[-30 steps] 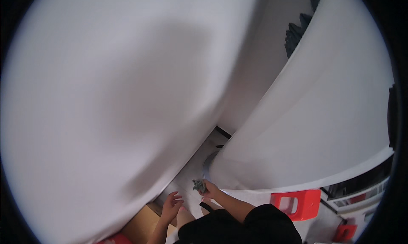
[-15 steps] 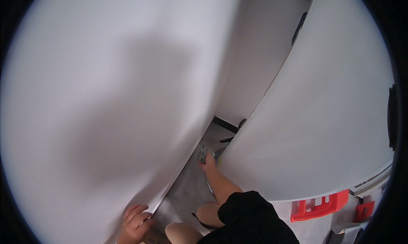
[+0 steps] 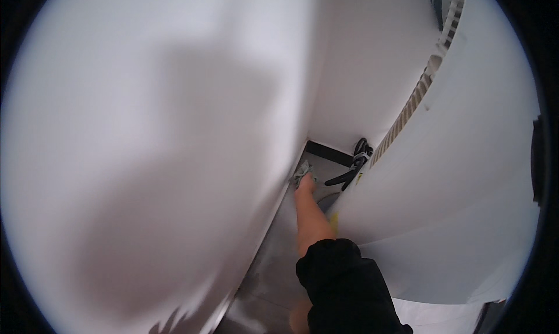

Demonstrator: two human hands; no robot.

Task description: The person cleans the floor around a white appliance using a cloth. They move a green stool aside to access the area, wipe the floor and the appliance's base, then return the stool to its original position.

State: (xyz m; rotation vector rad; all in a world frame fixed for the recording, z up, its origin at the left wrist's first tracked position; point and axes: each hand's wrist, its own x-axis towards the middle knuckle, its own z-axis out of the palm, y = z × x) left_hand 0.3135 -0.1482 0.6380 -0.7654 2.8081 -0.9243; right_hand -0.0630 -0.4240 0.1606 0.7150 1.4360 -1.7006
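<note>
A crumpled grey-green cloth is gripped in my right hand, low by the foot of the white wall at left. My right arm, in a black sleeve, stretches far down into the narrow gap between that wall and a tall white appliance-like body. The cloth is close to the corner where the floor meets the wall, beside a black baseboard. My left hand is outside the picture.
A bundled black cable lies against the back wall, right of my hand. Ribbed vents run along the white body's back edge. Grey floor tiles line the gap. My shadow falls on the wall.
My right hand has reached deeper into the gap with the cloth, toward the back corner. My left hand, earlier at the wall's lower edge, has left the view, as have the red stools.
</note>
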